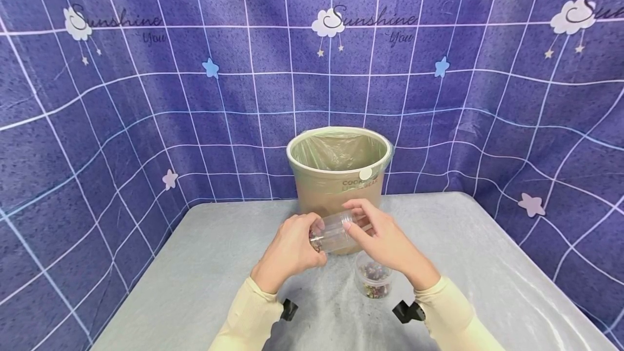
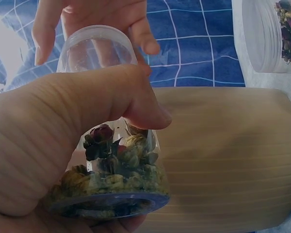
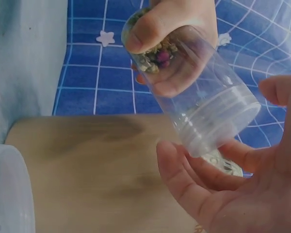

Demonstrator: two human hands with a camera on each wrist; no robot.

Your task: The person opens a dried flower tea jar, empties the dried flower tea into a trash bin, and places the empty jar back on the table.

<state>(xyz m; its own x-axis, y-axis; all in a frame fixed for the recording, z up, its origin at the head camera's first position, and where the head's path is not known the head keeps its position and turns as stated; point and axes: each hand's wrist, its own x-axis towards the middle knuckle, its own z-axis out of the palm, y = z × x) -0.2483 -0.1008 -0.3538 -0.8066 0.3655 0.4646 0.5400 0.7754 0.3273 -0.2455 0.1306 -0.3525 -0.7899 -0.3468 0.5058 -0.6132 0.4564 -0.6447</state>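
- Head view: left hand (image 1: 294, 244) grips a tilted clear jar (image 1: 336, 232) in front of a bin (image 1: 331, 194); right hand (image 1: 384, 234) curves by its other end. Second jar (image 1: 374, 278) stands on the table (image 1: 209, 280).
- Left wrist view: left thumb (image 2: 136, 99) wraps the jar; dried flowers (image 2: 114, 177) lie at its base.
- Right wrist view: right fingers (image 3: 180, 180) spread around the ribbed end (image 3: 225, 116), contact unclear. Working that end seems the step; next calls for right fingers closing, left hold steady.
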